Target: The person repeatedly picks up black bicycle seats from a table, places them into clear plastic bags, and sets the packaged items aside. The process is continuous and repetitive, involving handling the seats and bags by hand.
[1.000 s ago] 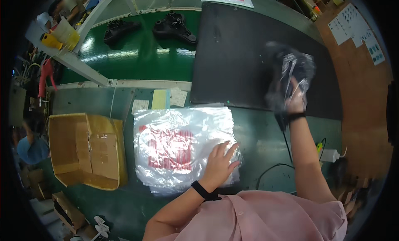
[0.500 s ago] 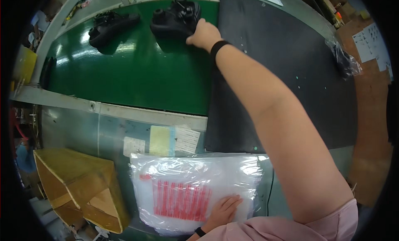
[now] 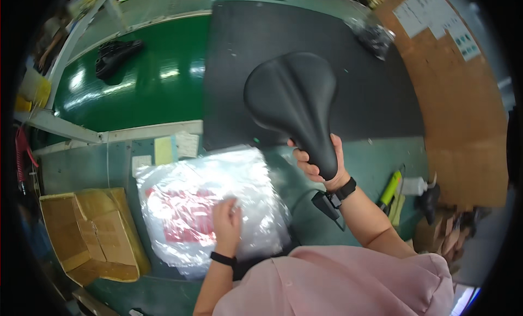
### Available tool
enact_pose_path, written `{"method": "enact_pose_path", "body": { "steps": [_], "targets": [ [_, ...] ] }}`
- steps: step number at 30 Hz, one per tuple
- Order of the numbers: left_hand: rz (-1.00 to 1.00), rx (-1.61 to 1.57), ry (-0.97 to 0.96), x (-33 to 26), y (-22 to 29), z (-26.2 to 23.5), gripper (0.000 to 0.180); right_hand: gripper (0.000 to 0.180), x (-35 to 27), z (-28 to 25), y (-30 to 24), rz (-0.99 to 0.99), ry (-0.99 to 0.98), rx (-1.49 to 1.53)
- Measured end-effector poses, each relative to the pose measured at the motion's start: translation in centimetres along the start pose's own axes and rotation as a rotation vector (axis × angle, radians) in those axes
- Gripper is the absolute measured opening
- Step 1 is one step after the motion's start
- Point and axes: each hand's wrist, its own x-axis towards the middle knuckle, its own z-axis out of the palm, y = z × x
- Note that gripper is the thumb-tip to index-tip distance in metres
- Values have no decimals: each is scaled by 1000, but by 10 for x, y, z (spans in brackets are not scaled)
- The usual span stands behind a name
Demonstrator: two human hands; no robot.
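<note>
A black bicycle saddle (image 3: 297, 92) is held up over the dark mat, its wide end away from me and its smooth top showing. My right hand (image 3: 321, 163) grips its narrow nose, fingers wrapped on the left side and thumb on the right. My left hand (image 3: 226, 224) rests on a stack of clear plastic bags (image 3: 256, 185) with red print. Its fingers are slightly bent and a little blurred, and no bag is lifted in them. Another black saddle (image 3: 115, 58) lies on the green surface at the far left.
A dark mat (image 3: 234, 98) covers the table's middle. An open cardboard box (image 3: 117, 234) stands at the left. Paper slips (image 3: 166, 151) lie behind the bags. At the right are a yellow-green tool (image 3: 390, 189), a white bottle (image 3: 414, 185) and a bagged black item (image 3: 375, 39).
My right hand has brought the nearer saddle from the green surface toward me, over the mat, top side now showing. My left hand has shifted and turned on the bags. The view has swung right.
</note>
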Motion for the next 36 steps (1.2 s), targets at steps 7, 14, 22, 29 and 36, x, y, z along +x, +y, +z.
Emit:
{"method": "enact_pose_path", "body": {
  "steps": [7, 14, 22, 29, 36],
  "targets": [
    [184, 314, -11, -40, 34, 37, 63, 82, -163, 17, 61, -172, 155, -183],
    [-1, 534, -90, -35, 43, 82, 41, 80, -240, -19, 69, -273, 1347, -2105],
    [-286, -83, -233, -22, -10, 48, 9, 72, -266, -74, 100, -173, 1102, -1184],
    [-419, -377, -76, -37, -7, 27, 23, 44, -224, -45, 115, -260, 795, -705],
    [72, 626, 13, -64, 27, 70, 22, 58, -153, -18, 133, -383, 719, -916]
  ]
}}
